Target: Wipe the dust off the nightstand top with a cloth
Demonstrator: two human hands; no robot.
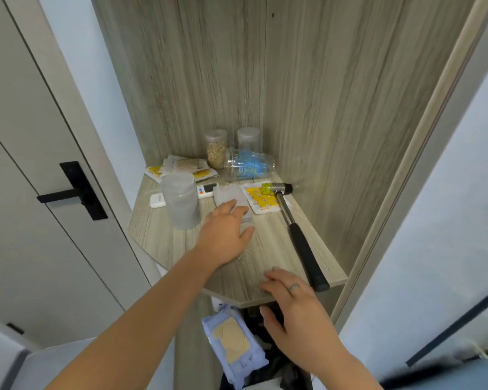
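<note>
The nightstand top (164,237) is a pale wood-grain shelf set in a corner. A folded grey cloth (230,197) lies near its middle. My left hand (226,235) rests palm down on the near end of the cloth, fingers spread and touching it. At the shelf's front edge my right hand (290,302) hovers with its fingers apart; it wears a ring and holds nothing.
A hammer (299,237) lies along the right side. A frosted plastic cup (181,204) stands left of the cloth. Jars (217,149), a tipped clear cup (248,167), sachets (261,199) and a remote (206,190) crowd the back. A wipes pack (233,350) lies below. A door (40,164) is at left.
</note>
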